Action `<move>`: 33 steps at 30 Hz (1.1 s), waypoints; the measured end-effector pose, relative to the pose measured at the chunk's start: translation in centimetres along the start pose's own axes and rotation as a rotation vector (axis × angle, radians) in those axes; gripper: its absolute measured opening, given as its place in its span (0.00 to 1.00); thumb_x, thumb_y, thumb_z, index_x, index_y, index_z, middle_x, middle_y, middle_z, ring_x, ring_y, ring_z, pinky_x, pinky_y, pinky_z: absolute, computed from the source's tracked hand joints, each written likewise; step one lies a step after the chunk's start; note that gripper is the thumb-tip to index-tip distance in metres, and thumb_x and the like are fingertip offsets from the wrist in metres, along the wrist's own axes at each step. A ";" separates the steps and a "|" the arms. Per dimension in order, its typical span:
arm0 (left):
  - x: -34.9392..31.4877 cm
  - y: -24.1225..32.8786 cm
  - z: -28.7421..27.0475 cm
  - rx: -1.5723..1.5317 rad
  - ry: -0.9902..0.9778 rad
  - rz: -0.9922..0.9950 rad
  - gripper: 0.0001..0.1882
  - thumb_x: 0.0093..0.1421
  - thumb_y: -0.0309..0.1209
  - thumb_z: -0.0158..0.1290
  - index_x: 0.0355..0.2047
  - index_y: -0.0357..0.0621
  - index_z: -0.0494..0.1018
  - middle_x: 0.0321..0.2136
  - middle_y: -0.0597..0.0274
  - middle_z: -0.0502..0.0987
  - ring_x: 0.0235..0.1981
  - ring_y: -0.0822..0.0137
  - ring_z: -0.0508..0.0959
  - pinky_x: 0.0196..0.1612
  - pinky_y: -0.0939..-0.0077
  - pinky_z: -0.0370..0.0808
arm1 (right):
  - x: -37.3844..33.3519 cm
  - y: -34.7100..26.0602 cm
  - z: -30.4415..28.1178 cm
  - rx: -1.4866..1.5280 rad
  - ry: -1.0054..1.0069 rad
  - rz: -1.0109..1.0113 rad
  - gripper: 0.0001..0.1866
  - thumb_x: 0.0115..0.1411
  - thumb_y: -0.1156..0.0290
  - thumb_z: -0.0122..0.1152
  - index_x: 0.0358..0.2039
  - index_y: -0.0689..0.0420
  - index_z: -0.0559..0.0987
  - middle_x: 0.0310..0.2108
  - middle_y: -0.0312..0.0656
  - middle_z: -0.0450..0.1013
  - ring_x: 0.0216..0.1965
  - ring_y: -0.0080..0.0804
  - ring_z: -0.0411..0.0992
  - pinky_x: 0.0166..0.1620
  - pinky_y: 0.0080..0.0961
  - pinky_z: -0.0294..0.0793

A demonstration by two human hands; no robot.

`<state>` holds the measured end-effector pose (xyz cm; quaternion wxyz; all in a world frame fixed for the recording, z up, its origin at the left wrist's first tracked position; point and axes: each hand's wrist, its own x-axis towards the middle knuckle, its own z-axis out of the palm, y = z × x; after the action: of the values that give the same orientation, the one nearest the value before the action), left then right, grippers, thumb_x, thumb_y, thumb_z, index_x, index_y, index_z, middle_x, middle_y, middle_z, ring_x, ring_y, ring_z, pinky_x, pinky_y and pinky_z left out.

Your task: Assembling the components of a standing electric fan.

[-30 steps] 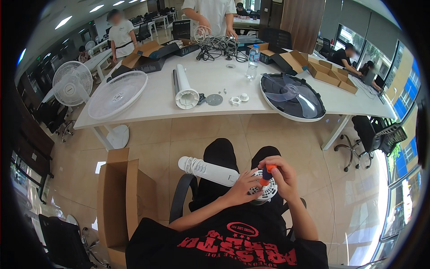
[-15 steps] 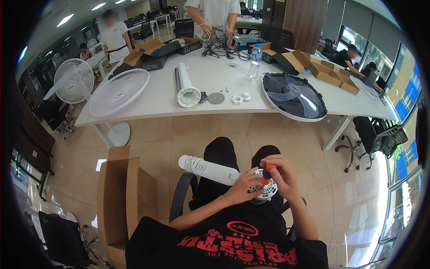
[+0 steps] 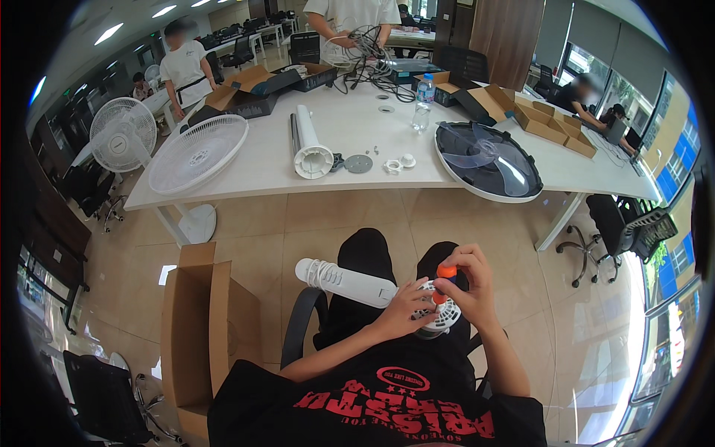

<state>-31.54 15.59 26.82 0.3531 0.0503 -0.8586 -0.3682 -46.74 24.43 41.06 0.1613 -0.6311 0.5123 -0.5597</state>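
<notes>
In my lap sits a white slotted fan motor housing (image 3: 447, 318), joined to a long white body (image 3: 350, 284) with cord wound around its far end. My left hand (image 3: 406, 313) grips the housing from the left, its fingertips beside the lower end of a screwdriver. That screwdriver (image 3: 447, 273), orange and dark blue, stands nearly upright over the slotted face. Thumb and fingers of my right hand (image 3: 474, 289) are closed around its handle. My fingers hide the screwdriver's tip.
Ahead, a white table (image 3: 246, 179) carries a fan grille (image 3: 199, 155), a white tube (image 3: 311, 149), a fan blade in its guard (image 3: 489, 160), small parts and a water bottle (image 3: 423, 104). An open carton (image 3: 195, 328) stands at my left. Across the table, a person handles cables (image 3: 369, 56).
My right hand has shifted its grip on the screwdriver handle, rising slightly. My left hand stays put. Across the table, the person has lifted the cables, and another person at left has leaned toward the table.
</notes>
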 end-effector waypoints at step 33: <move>-0.2 0.4 -0.4 -0.048 -0.012 -0.031 0.12 0.61 0.40 0.66 0.35 0.46 0.81 0.48 0.58 0.79 0.55 0.51 0.72 0.64 0.53 0.63 | -0.3 0.4 0.4 0.048 0.043 0.034 0.14 0.60 0.82 0.64 0.47 0.63 0.81 0.51 0.48 0.75 0.49 0.34 0.77 0.52 0.28 0.77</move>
<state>-31.06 15.66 27.16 0.3435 0.0528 -0.8506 -0.3945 -46.53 24.34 40.48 0.1746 -0.6062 0.5127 -0.5824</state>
